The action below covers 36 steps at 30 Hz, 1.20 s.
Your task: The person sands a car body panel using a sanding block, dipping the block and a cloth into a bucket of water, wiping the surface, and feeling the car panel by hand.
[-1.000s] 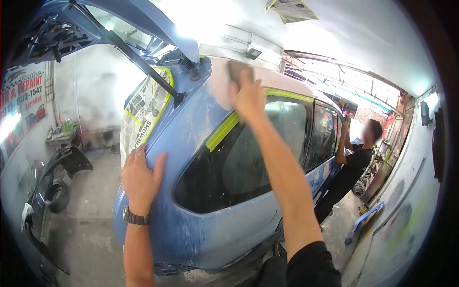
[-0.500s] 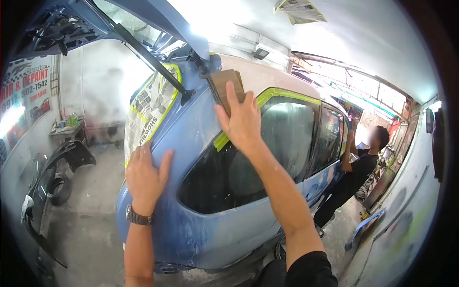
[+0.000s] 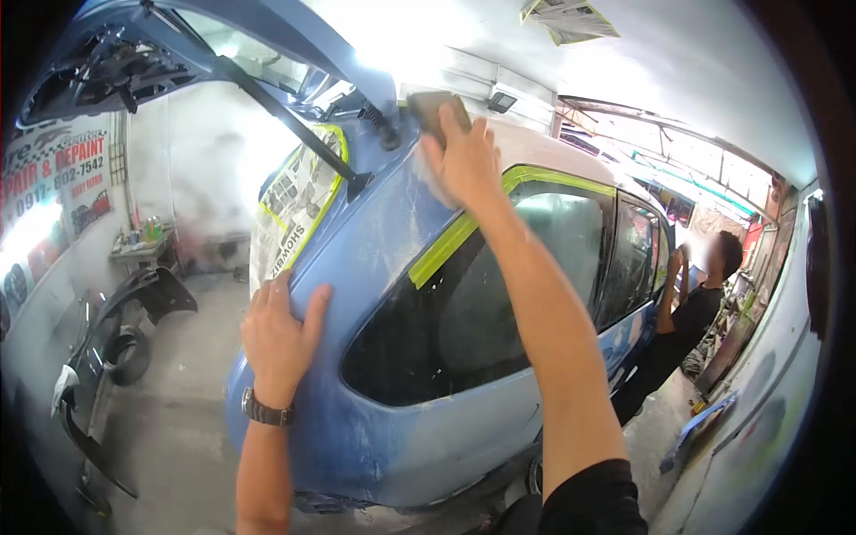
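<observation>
Grip, right hand point(image 3: 470, 165): your fingers lie extended on the top face of a brown pad point(image 3: 437, 109), thumb at its near side. You hold it at the upper rear corner of the car point(image 3: 446, 437), where roof and rear pillar meet; its underside is hidden. Grip, left hand point(image 3: 281, 337): your fingers and thumb are spread on the blue rear panel edge, holding no object.

Materials, in descending size. Car body: rounded panels, blue at the rear, passing to cloudy grey-blue along the side. Roof point(image 3: 562, 157): matte, pale pink. Tailgate point(image 3: 263, 28): blue, curved, raised overhead. Side window point(image 3: 446, 343): dark, glossy glass with a rounded rear corner. Masking paper point(image 3: 294, 209): printed sheet, edged in yellow-green, beside the rear pillar. Strut point(image 3: 294, 129): black, straight, slanting from tailgate to body. Masking tape point(image 3: 441, 250): flat yellow-green strips along the upper window edge. Pad: flat, squared, slightly blurred.

Edges and room. Grey floor point(image 3: 201, 357) separates the car's rear from a black curved part point(image 3: 152, 290) and a tyre point(image 3: 127, 358). A co-worker point(image 3: 691, 316) stands farther forward along the same side, well apart from your hands. Strut and tailgate lie left of your right hand; the tape's edge runs just beside your right wrist.
</observation>
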Motion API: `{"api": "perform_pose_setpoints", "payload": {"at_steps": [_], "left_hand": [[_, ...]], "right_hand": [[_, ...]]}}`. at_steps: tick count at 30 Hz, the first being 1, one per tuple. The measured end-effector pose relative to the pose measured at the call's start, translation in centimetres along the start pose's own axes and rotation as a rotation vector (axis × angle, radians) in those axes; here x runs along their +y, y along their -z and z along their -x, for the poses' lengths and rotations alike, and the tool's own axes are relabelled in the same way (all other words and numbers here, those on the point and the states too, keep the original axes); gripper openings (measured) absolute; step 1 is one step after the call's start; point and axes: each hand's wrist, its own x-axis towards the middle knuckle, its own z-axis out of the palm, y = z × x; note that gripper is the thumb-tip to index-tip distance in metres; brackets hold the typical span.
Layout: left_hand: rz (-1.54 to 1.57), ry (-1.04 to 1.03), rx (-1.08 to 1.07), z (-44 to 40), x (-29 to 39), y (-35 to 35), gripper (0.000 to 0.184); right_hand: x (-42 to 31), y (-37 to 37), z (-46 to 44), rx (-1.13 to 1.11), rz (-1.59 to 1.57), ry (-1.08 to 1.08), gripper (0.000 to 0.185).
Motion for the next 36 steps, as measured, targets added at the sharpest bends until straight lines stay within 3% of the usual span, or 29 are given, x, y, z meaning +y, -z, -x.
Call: {"api": "perform_pose_setpoints", "payload": {"at_steps": [2, 4, 8, 11, 13, 15, 18, 24, 28, 30, 31, 32, 33, 34, 36], "left_hand": [[0.009, -0.008, -0.002, -0.1, 0.1, -0.2, 0.054], [0.000, -0.028, 0.020, -0.4, -0.1, 0.0, 0.054], [0.013, -0.038, 0.011, 0.0, 0.1, 0.2, 0.054], [0.014, -0.038, 0.027, 0.0, -0.3, 0.0, 0.054], [0.014, -0.043, 0.023, -0.1, -0.2, -0.5, 0.054], [-0.002, -0.022, 0.042, -0.3, -0.1, -0.5, 0.054], [0.008, 0.047, -0.033, -0.6, 0.6, 0.3, 0.051], [0.017, -0.021, 0.027, -0.1, 0.5, 0.2, 0.042], [-0.051, -0.251, 0.176, 0.4, -0.2, -0.3, 0.045], [-0.131, -0.311, 0.019, 0.5, 0.1, 0.1, 0.059], [-0.183, -0.400, -0.022, 0.4, 0.7, 0.3, 0.062], [-0.236, -0.488, -0.064, 0.1, 1.1, 0.4, 0.065], [-0.281, -0.559, -0.228, -0.6, 1.5, 0.6, 0.074], [-0.294, -0.619, -0.269, -1.5, 2.4, 0.5, 0.077], [-0.319, -0.736, -0.365, -3.6, 4.6, -0.4, 0.082]], "right_hand": [[2.4, -1.0, -5.7, -0.064, 0.002, -0.087, 0.063], [1.7, -0.6, -5.4, -0.001, -0.007, -0.105, 0.064], [-0.9, 1.6, 5.5, 0.009, -0.025, 0.043, 0.061], [0.2, 2.5, 6.4, -0.060, -0.022, 0.069, 0.059], [3.6, 1.3, 0.8, -0.003, -0.002, -0.086, 0.063], [9.2, -0.7, -5.8, -0.136, -0.008, -0.334, 0.067], [7.0, -1.7, -4.6, -0.021, 0.086, -0.457, 0.067], [-4.9, 2.1, 13.1, -0.015, -0.111, -0.012, 0.073], [-5.6, 5.1, 22.1, -0.024, -0.422, 0.035, 0.072], [-4.6, 7.3, 29.1, -0.022, -0.745, -0.116, 0.071], [-4.1, 9.4, 33.0, -0.162, -0.875, -0.290, 0.067], [-2.7, 10.2, 37.0, -0.233, -0.917, -0.307, 0.064], [-1.6, 9.6, 42.0, -0.340, -1.142, -0.458, 0.057], [-0.8, 11.2, 45.5, -0.593, -1.332, -0.776, 0.053], [0.8, 10.1, 53.6, -0.795, -1.358, -1.048, 0.054]]}}
